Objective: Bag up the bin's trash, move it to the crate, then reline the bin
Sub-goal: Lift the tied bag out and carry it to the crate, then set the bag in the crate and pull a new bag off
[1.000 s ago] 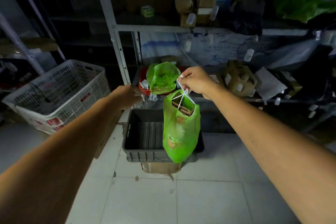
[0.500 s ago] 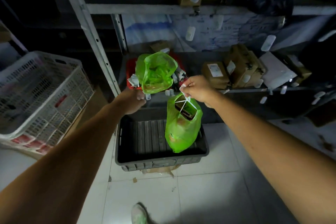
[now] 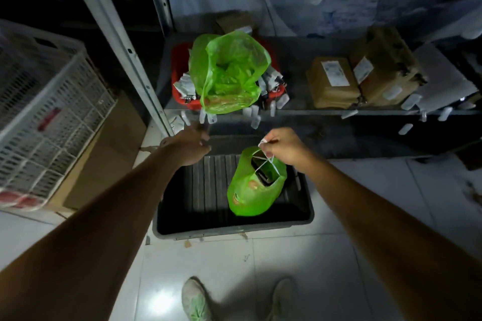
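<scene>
White lattice basket [image 3: 44, 112], floor left, on flattened cardboard; contents unclear. Metal shelf [image 3: 297, 81], low tier, paper tags hanging off its front edge. Dark grey crate [image 3: 229, 233], on the tiled floor before the shelf, ribbed bottom bare on its left side. Taped cardboard boxes [image 3: 333, 83], labelled, on the shelf right. Red bin [image 3: 179, 70], on the shelf left, holding small packets and a loose green liner [image 3: 229, 73] billowing above the rim. Green trash bag [image 3: 254, 190], cardboard scraps inside, hanging within the crate's outline. Right hand [image 3: 284, 147] pinches its white drawstring. Left hand [image 3: 191, 144], reaching near the tags, blurred; grip not discernible.
</scene>
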